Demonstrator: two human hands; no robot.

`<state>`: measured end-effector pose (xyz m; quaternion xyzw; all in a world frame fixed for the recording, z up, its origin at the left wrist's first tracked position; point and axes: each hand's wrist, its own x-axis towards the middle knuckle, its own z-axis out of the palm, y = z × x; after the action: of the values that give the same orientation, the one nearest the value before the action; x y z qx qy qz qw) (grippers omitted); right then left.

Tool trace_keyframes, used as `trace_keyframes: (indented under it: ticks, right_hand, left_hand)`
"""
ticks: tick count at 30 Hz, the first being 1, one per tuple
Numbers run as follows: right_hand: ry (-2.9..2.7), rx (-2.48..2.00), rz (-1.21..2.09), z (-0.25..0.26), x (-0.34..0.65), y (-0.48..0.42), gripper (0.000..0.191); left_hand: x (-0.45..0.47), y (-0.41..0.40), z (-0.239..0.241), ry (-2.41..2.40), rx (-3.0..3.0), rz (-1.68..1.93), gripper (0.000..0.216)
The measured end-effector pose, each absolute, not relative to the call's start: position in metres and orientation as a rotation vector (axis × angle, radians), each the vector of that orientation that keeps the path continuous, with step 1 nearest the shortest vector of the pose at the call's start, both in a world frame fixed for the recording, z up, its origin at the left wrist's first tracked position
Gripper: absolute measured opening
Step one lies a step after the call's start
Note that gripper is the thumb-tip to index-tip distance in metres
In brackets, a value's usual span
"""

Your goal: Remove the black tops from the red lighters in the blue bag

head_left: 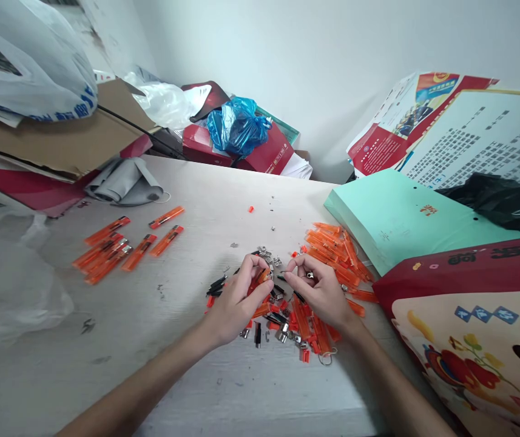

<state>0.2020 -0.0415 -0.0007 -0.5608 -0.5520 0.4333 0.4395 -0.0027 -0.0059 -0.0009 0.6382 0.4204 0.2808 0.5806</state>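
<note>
My left hand (238,298) is closed around an orange lighter body (264,276), held tilted over the middle of the parts pile. Beside it, my right hand (318,290) pinches a small thin part between thumb and index finger, too small to name, and a metal bit (309,275) shows by its fingers. Below and around both hands lie black stick-like parts (216,285), shiny metal caps (282,332), small red pieces (304,355) and loose orange bodies (302,318). More orange lighter bodies (332,249) are heaped beyond my right hand.
Several capped orange lighters (105,249) lie at the table's left. A clear plastic bag (9,279) and cardboard box (59,136) stand farther left. Right are a mint-green box (414,212) and a red printed bag (478,328). A blue plastic bag (239,127) sits at the back.
</note>
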Motion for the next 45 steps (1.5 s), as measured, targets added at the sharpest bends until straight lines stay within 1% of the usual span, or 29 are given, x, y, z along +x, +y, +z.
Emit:
trace_keyframes:
  ticks: [4,9,16,19,22,25,29,36,45]
  right_hand:
    - [-1.404,-1.403,1.091,-0.001,0.205,-0.042,0.014]
    - [-1.426,-1.375,1.146,0.001,0.207,-0.04,0.019]
    - [-1.366,-1.229,1.443,0.009,0.22,-0.037,0.028]
    - [-1.274,-1.156,1.586,0.007,0.222,-0.037,0.029]
    - [-1.215,-1.166,1.655,0.004,0.223,-0.038,0.029]
    - [-1.226,-1.208,1.686,0.003,0.224,-0.038,0.029]
    - [-1.273,-1.243,1.699,0.002,0.225,-0.039,0.028]
    - [-1.312,-1.37,1.663,0.005,0.224,-0.039,0.025]
    - [-1.359,-1.418,1.606,0.01,0.222,-0.04,0.02]
  left_hand:
    - [-0.001,-0.006,-0.007,0.99,1.592,0.67,0.021]
    - [0.0,-0.004,-0.007,0.957,1.718,0.702,0.023]
    - [0.001,-0.003,-0.003,0.918,1.883,0.761,0.025]
    - [0.0,-0.004,-0.005,0.92,1.958,0.796,0.022]
    - [-0.003,-0.004,-0.009,0.899,2.052,0.827,0.018]
    - [-0.004,-0.003,-0.013,0.856,2.163,0.847,0.014]
    - [-0.004,-0.002,-0.016,0.802,2.294,0.866,0.014]
    - [-0.006,0.001,-0.019,0.748,2.469,0.891,0.011]
    - [-0.007,0.003,-0.018,0.712,2.565,0.9,0.013]
